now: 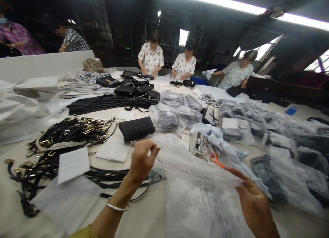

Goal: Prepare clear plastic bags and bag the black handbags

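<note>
A translucent plastic bag with faint printing stretches between my two hands. My left hand, with a silver bangle at the wrist, pinches the bag's upper left corner. At the right edge of the bag, my right hand grips the film between thumb and fingers. Just beyond my left hand lies a black handbag on its side. White sheets of paper lie left of it. A light blue crumpled cloth or film and an orange-handled tool are beyond my right hand.
Black straps with gold buckles heap on the left of the table. Bagged black handbags fill the middle and the right side. More black bags sit farther back. Several co-workers stand around the far edge.
</note>
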`<state>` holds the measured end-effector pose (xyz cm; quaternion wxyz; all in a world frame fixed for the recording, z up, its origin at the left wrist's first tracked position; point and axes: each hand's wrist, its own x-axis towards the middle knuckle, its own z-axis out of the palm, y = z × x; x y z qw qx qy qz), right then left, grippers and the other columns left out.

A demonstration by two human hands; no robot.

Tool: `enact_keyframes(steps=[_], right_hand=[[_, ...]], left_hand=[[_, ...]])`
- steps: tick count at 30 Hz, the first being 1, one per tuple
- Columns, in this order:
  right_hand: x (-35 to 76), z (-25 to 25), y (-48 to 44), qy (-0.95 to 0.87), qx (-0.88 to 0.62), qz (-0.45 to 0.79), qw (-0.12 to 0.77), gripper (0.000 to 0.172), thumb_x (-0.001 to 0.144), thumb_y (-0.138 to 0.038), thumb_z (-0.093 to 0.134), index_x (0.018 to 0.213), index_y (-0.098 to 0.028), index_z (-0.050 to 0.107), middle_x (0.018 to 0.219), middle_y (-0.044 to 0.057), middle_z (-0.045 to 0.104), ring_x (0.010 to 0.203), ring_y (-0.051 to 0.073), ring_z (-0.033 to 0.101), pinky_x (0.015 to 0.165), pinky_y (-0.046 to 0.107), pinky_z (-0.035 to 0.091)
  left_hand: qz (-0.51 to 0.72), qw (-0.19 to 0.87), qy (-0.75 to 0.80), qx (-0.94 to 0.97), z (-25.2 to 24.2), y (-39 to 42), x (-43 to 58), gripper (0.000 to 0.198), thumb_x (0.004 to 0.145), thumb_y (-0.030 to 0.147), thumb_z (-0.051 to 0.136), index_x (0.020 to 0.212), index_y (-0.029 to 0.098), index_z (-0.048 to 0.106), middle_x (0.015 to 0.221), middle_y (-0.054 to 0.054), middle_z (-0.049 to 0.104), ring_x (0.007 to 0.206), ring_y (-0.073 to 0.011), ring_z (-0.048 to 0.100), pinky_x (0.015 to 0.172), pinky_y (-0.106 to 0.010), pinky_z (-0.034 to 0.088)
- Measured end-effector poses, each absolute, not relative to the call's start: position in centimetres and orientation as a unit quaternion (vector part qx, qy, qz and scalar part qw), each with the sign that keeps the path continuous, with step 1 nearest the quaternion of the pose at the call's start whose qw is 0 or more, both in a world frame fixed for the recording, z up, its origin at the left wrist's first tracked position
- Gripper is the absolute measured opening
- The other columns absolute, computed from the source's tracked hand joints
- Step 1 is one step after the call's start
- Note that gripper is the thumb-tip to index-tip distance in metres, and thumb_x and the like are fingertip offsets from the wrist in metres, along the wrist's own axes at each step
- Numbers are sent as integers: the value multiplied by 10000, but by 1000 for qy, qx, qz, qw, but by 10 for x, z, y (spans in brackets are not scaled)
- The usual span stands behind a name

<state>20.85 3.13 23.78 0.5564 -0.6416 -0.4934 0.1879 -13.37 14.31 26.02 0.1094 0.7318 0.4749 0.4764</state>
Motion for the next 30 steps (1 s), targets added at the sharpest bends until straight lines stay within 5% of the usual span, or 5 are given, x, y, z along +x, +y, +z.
enact_keyframes(steps=[8,12,17,21,30], right_hand=[[139,312,36,-685,-609,32,398,560,790,-532,705,1279,-280,605,1195,72,693,1093,286,655,948,439,565],[129,309,44,-722,-575,26,383,295,887,-379,644,1167,-291,670,1028,40,734,933,201,699,847,334,594],[157,303,35,-649,-605,110,447,205,832,-439,694,875,-244,740,874,42,749,830,206,707,747,304,601],[182,296,29,-487,-627,281,539,335,721,-488,787,886,-202,729,854,54,754,769,206,706,678,291,597],[183,281,30,-259,-518,489,652,352,575,-388,906,810,-224,702,781,-3,736,699,159,680,665,279,589]], left_hand=[[450,-33,361,816,273,110,-63,146,912,171,550,774,214,530,677,1,547,696,-181,540,859,-386,442],[453,-11,304,838,274,94,-47,126,919,158,544,803,209,543,668,12,548,669,-158,537,898,-382,464],[540,63,300,784,247,87,-77,499,936,455,549,1354,207,437,1214,-125,613,1161,-251,566,1099,-482,402],[571,233,501,607,212,87,-111,650,882,566,575,1422,261,383,1457,-138,440,1367,-333,405,1140,-546,348],[497,630,437,407,194,77,-106,603,732,598,712,1151,176,616,1136,-115,681,1076,-295,625,977,-421,491]])
